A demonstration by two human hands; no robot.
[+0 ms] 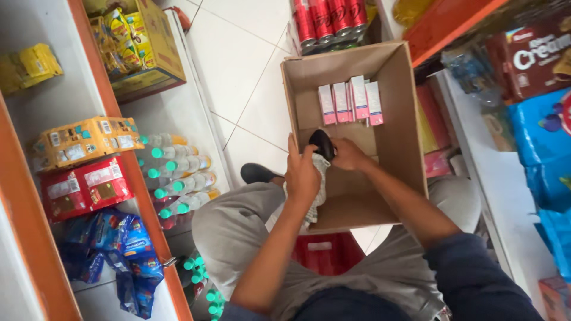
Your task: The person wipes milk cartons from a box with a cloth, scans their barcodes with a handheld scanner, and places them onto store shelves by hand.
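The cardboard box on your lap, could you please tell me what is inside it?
The cardboard box holds a row of small pink cartons standing against its far wall. Both hands cover part of its floor, so anything under them is hidden.

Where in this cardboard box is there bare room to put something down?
The box floor is bare left and right of the pink cartons at its far wall, and below the right hand. The middle is crowded: both hands, the left hand, a dark object and cloth.

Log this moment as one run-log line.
left hand: grips white patterned cloth | right hand: holds small black rounded object | open brown cardboard box: pink-and-white cartons upright
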